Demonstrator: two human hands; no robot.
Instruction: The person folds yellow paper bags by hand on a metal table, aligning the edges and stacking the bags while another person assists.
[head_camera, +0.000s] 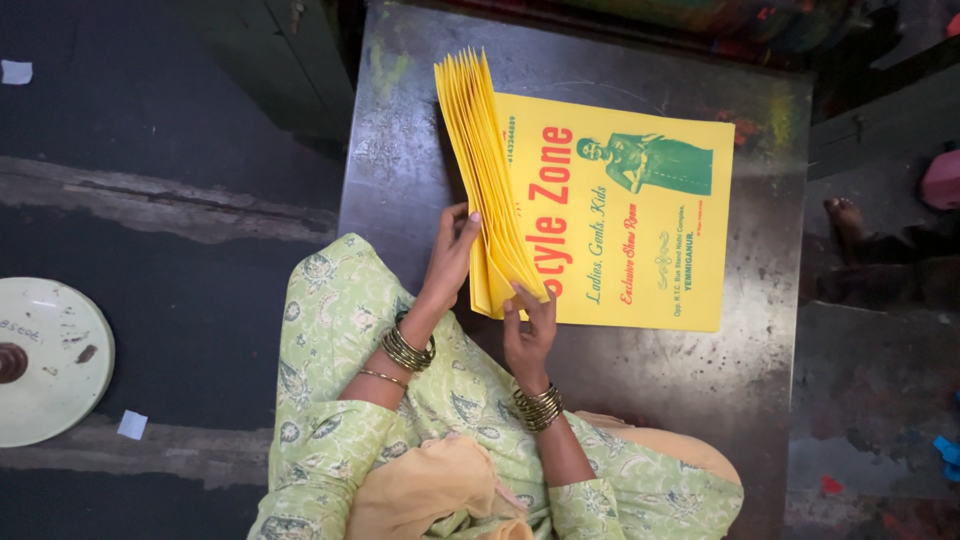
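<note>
Nearest me, my right hand (528, 335) pinches the lower corner of the fanned stack of yellow bags (490, 180), while my left hand (452, 255) grips its outer face. Standing on edge on the metal table (400, 150), over a flat printed bag (640, 220), the fan could splay and slide, I think, if either grip loosens.

Dull grey scuffed metal counter (400, 150), surface worn, smeared with yellow-green and reddish paint stains near far edge. Flat yellow printed sheet (640, 250) with red and green lettering and green figure lies directly on it, right of centre. Fanned stack of yellow sheets (485, 170) stands on edge at printed sheet's left side, overlapping it.
</note>
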